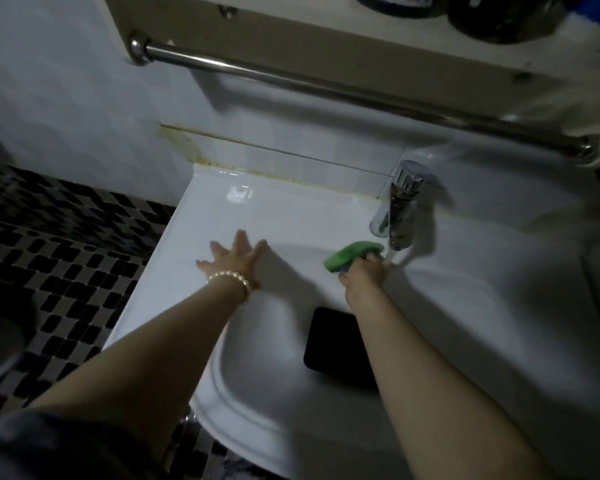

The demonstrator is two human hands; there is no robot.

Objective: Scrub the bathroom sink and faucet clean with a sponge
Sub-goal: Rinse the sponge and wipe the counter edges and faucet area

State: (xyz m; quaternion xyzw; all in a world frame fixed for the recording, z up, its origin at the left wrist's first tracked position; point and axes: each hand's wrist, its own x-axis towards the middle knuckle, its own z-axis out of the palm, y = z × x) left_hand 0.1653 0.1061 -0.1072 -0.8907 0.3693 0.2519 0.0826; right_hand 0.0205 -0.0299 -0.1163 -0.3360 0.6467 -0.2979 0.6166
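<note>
1. At the far left, a black-and-white mosaic floor runs beside the white sink, whose flat left ledge meets a tiled wall along a yellowed seam of grout.
2. The left hand lies flat on that ledge with its fingers straight and spread, holding nothing; it looks like a brace for the body's lean. A pearl bracelet circles the wrist.
3. Lower in the basin sits a dark, flat rectangular thing, partly hidden by the right forearm; what it is cannot be told.
4. The green sponge is pinched in the right hand, fingers curled around its near end. Its free end points left and up, just beside the spout.
5. The chrome faucet stands at the back rim, and a thin stream seems to run from its spout by the right hand, though blur makes this uncertain.
6. Handling, as a judgement: the sponge is light and soft, and will squash and fold under pressure. Wet, it grows heavier and slippery, so a grip across its middle should give firmer scrubbing than the end hold. The chrome is hard and slick; wrapping the sponge around it would suit.
7. Above, a steel towel bar spans the wall under a shelf.
</note>
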